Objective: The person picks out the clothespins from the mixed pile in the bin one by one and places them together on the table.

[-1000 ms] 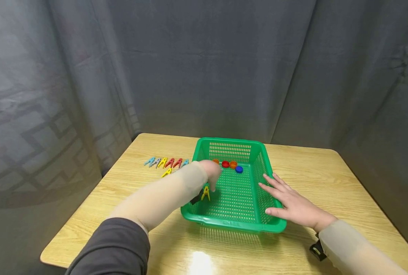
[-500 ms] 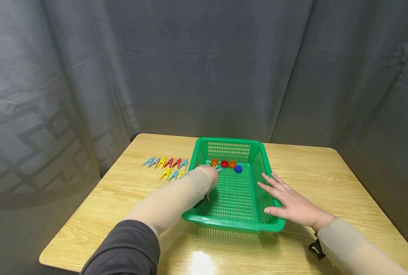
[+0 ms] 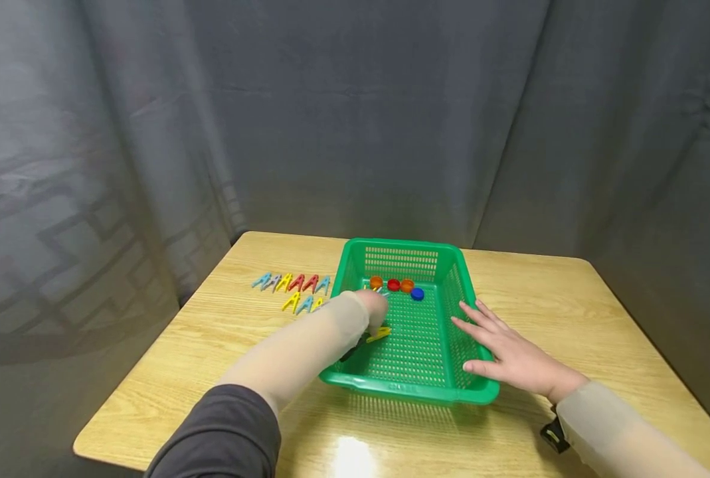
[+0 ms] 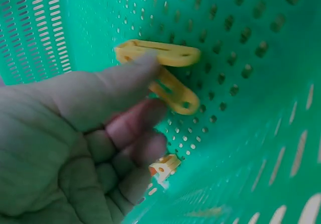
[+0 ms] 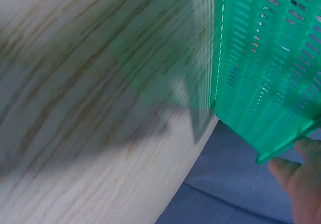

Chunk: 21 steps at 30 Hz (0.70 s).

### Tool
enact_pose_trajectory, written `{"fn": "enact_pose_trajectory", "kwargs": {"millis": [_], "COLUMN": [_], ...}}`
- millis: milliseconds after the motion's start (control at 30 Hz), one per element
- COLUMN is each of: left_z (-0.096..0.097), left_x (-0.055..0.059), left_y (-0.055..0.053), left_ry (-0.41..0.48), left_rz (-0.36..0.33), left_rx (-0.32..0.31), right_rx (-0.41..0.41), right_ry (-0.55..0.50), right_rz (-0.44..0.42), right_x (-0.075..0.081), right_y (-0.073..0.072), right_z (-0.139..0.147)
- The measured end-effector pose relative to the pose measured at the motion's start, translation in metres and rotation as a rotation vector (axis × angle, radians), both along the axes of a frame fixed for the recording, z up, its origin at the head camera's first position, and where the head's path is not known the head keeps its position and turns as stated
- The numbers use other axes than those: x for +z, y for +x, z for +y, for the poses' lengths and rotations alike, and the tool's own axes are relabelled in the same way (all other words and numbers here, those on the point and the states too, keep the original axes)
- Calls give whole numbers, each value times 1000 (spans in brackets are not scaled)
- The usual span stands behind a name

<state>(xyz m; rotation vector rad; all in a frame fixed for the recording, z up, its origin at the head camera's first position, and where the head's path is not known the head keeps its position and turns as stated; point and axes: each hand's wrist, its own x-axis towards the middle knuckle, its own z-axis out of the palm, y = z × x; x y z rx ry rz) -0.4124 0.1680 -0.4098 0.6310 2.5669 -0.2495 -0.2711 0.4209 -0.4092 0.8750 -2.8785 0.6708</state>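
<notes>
My left hand (image 3: 374, 308) reaches down inside the green basket (image 3: 414, 390), near its left wall. Between thumb and fingers it pinches a yellow clothespin (image 4: 178, 56), whose two legs point away from the palm in the left wrist view. Below it on the basket floor is another yellow-orange piece (image 4: 165, 166), partly behind the fingers. My right hand (image 3: 510, 352) rests on the basket's right rim, fingers spread and reaching over it. Orange, red and blue bottle caps (image 3: 393, 285) lie at the basket's far end, with pale clothespin tips (image 3: 383, 292) showing beside the left hand.
Left of the basket, several clothespins in light blue, grey, yellow and red (image 3: 296, 283) lie in a row on the wooden table (image 3: 211, 372). A second, shorter row with a yellow clothespin (image 3: 291, 302) sits nearer, partly covered by the left forearm. Grey curtains (image 3: 355, 119) hang behind.
The yellow clothespin has turned from pointing toward me to lying sideways, and now shows right of the left hand. The left hand has shifted slightly; the right hand stays on the rim.
</notes>
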Motion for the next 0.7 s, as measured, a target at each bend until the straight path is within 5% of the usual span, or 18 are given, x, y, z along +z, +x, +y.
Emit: {"fn": "enact_pose_trajectory", "kwargs": {"millis": [167,400,700], "left_z": [-5,-6,-9], "left_x": [27,28,28], "left_y": [21,24,21], "left_ry": [93,-43,-145], "left_rz": [-12,-45,-29], "left_rx": [-78,-47,-91], "right_rx": [-8,-4,5], "right_ry": [-6,-15,-3], "right_rz": [2,13,6], "right_x": [-1,-2,-1], "right_y": [5,7,0], "right_z": [2,3,1]}}
